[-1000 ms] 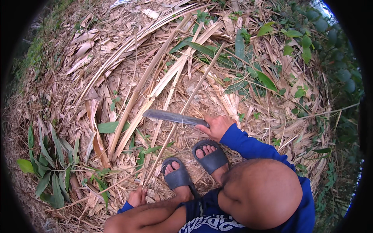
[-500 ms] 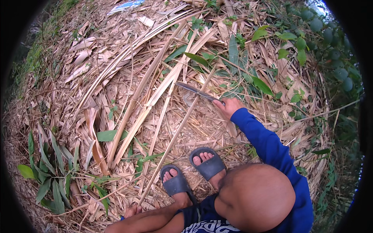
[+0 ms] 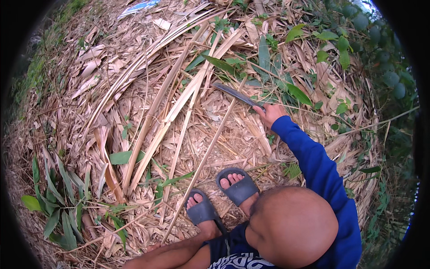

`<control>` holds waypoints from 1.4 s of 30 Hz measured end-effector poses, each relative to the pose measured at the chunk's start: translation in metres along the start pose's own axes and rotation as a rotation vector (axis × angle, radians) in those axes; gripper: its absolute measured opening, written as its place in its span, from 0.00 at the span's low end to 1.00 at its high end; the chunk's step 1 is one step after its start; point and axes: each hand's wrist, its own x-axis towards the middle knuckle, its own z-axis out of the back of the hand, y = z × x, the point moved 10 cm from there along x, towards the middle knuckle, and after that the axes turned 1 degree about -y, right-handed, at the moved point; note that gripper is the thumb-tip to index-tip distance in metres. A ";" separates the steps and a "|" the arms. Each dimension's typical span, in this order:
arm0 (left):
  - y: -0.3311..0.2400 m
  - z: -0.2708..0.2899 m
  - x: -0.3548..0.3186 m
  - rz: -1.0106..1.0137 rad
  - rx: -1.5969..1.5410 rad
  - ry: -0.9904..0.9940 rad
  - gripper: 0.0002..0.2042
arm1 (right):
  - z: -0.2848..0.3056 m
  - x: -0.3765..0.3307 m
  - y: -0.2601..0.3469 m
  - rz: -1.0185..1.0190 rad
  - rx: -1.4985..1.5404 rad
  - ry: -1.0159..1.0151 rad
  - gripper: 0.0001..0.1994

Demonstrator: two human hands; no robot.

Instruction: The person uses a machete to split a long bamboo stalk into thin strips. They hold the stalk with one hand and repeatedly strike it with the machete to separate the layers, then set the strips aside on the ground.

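Knife (image 3: 241,97) across the stick (image 3: 203,161)

Your right hand (image 3: 271,114) is at the knife's right end. The stick runs left of your sandals (image 3: 203,211), its far end beyond the knife. Strips (image 3: 182,101) lie left, a plant (image 3: 67,231) farther left.

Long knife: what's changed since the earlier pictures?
The right grip carried the long knife forward, near the far end of the stick, which slid backward. The left grip drew back, now mostly hidden. The right grip still holds the long knife; both sandals stayed put.
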 end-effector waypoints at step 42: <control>-0.175 0.043 0.107 -0.349 -0.216 -0.396 0.12 | 0.068 -0.148 0.175 0.584 0.301 -0.363 0.22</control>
